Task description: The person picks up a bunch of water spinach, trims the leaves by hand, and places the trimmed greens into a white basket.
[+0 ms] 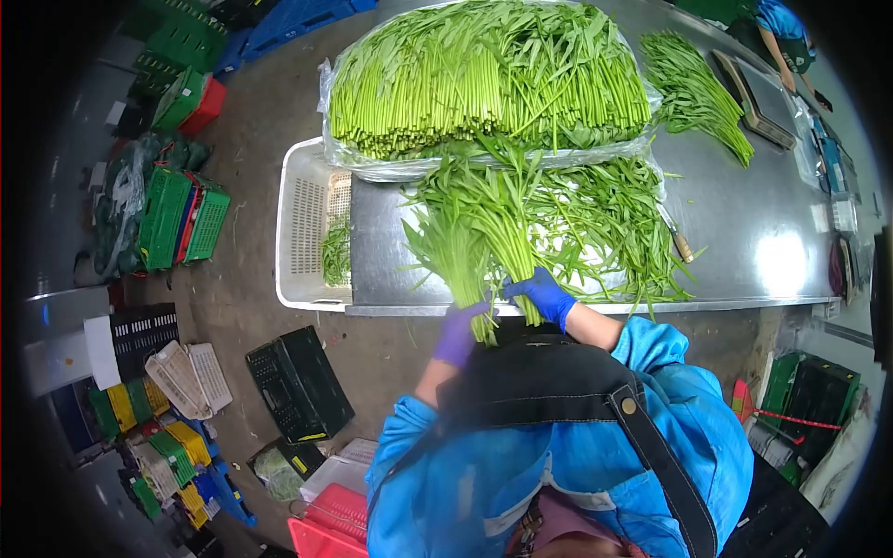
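My left hand (pixel 459 335), in a purple-blue glove and slightly blurred, is closed round the stems of a bunch of leafy greens (pixel 453 251). My right hand (pixel 544 296), gloved in blue, grips the stems of a second bunch (pixel 507 228) just beside it. Both bunches point away from me over the table's front edge, leaves outward. Behind them a large stack of greens (pixel 493 88) lies in clear plastic. Loose greens (pixel 614 223) are spread on the metal table to the right of my hands.
A white basket (pixel 299 223) with some greens stands left of the metal table (pixel 744 214). A knife handle (pixel 684 247) lies right of the loose greens. Another bunch (pixel 693 88) and a scale (pixel 758 102) are at the back right, near another person's arm (pixel 777 56). Crates (pixel 298 383) stand on the floor.
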`<state>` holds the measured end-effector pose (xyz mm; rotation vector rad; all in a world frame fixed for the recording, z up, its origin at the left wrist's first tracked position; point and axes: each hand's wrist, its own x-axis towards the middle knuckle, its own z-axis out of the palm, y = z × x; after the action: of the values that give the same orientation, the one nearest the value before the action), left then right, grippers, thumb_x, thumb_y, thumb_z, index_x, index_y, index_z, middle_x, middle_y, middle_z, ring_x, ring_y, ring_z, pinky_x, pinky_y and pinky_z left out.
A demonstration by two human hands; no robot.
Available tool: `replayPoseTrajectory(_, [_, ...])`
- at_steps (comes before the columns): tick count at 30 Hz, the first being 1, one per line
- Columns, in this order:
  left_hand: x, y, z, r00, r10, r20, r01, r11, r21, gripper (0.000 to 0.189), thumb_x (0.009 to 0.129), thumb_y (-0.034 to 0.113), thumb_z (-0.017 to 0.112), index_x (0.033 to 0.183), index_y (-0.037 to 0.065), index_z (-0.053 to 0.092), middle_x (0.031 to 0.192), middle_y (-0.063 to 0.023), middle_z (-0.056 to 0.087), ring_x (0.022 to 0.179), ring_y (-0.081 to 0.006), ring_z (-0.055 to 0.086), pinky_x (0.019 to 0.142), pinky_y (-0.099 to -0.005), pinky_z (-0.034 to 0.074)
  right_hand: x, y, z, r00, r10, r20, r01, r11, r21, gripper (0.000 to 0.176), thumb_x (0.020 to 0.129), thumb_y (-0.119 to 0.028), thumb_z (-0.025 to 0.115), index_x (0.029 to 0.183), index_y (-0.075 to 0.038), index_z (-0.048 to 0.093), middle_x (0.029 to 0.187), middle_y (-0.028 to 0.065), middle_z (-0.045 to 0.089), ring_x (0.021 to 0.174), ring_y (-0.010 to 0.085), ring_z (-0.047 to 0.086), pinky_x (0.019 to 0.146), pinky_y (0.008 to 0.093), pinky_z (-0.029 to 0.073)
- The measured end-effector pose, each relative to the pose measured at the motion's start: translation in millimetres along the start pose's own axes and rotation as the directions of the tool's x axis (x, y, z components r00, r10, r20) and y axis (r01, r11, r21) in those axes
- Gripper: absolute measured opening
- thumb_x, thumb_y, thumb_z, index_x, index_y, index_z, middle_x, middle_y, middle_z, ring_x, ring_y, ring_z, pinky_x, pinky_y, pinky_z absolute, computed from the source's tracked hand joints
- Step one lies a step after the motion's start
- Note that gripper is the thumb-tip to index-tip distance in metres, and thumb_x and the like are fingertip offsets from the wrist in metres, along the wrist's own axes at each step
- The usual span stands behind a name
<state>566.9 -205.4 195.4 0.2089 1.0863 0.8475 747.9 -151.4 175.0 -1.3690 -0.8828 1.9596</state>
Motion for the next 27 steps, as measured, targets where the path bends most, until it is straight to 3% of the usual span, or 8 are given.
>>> replayPoseTrajectory(6, [-6,13,4,1.0,-0.003,0.004,0.003,0.997,-0.082,0.04,0.076,0.008,0.062,0.113,-0.001,0.049,0.087,-0.0074,0.057,0.076,-0.0151,0.056,0.065,-0.0289,0.05,0,-2,-17,0.997,0.077,0.027,-0.077,0.997,0.003,0.024,0.067,0.0,0.065,0.089,0.003,0.058,0.075,0.0082,0.06,0.067,0.0167,0.059,0.061,0.0289,0.049])
replayPoseTrajectory(12, [-50,56,44,0.975,0.222,0.002,-0.22,0.969,0.113,0.038,0.079,0.011,0.061,0.114,0.0,0.048,0.087,-0.0059,0.057,0.076,-0.0137,0.056,0.067,-0.0271,0.049,-19,-39,-14,0.94,-0.226,-0.255,0.177,0.963,-0.201,0.028,0.075,-0.015,0.064,0.097,0.002,0.061,0.075,0.0056,0.064,0.065,0.0113,0.056,0.061,0.027,0.047])
replayPoseTrajectory(16, [-53,62,54,0.943,0.33,0.035,-0.329,0.921,0.209,0.04,0.081,0.01,0.059,0.118,0.002,0.046,0.096,-0.0075,0.059,0.078,-0.0152,0.058,0.07,-0.0276,0.047,-25,-51,0,0.904,-0.405,-0.139,0.324,0.86,-0.395,0.026,0.078,-0.019,0.065,0.095,0.0,0.062,0.076,0.0052,0.064,0.066,0.0091,0.056,0.06,0.0247,0.046])
replayPoseTrajectory(20, [-18,14,28,0.988,0.129,0.089,-0.14,0.982,0.13,0.039,0.082,0.02,0.059,0.115,0.003,0.048,0.094,-0.0056,0.06,0.075,-0.0106,0.055,0.069,-0.0218,0.046,-27,-29,14,0.992,-0.088,0.089,0.119,0.888,-0.443,0.046,0.081,-0.036,0.063,0.106,0.001,0.057,0.094,0.0127,0.063,0.086,0.0177,0.058,0.078,0.0312,0.045])
replayPoseTrajectory(22, [-13,1,14,0.977,-0.205,0.064,0.201,0.978,0.062,0.042,0.08,0.006,0.054,0.121,0.003,0.046,0.104,-0.0098,0.058,0.089,-0.0164,0.056,0.079,-0.0258,0.045,-21,-18,7,0.994,0.029,0.101,0.026,0.863,-0.505,0.057,0.08,-0.042,0.062,0.115,0.002,0.051,0.107,0.0167,0.059,0.096,0.0228,0.056,0.088,0.0335,0.041])
replayPoseTrajectory(23, [10,-38,-34,0.974,0.014,0.224,-0.154,0.768,0.621,0.054,0.075,-0.008,0.045,0.128,0.005,0.041,0.114,-0.0125,0.054,0.103,-0.0216,0.052,0.089,-0.0304,0.041,-24,-20,7,0.991,0.124,0.057,-0.076,0.849,-0.524,0.063,0.079,-0.043,0.063,0.119,0.003,0.046,0.112,0.0171,0.057,0.099,0.0239,0.055,0.09,0.0335,0.04])
replayPoseTrajectory(26, [22,-58,-46,0.941,0.011,0.339,-0.152,0.907,0.392,0.064,0.071,-0.015,0.038,0.131,0.007,0.038,0.119,-0.0163,0.05,0.109,-0.0263,0.049,0.094,-0.0313,0.039,-7,28,-4,0.97,0.21,-0.12,-0.241,0.8,-0.549,0.071,0.079,-0.037,0.065,0.126,0.006,0.035,0.119,0.0158,0.053,0.099,0.0234,0.055,0.091,0.0319,0.041])
replayPoseTrajectory(27, [23,-59,-39,0.941,0.011,0.338,-0.151,0.908,0.39,0.064,0.071,-0.015,0.038,0.131,0.007,0.038,0.119,-0.0163,0.05,0.109,-0.0263,0.049,0.094,-0.0313,0.039,-4,37,-8,0.991,0.126,-0.052,-0.136,0.936,-0.324,0.067,0.08,-0.033,0.065,0.125,0.006,0.036,0.117,0.0149,0.053,0.099,0.0216,0.055,0.088,0.0309,0.043])
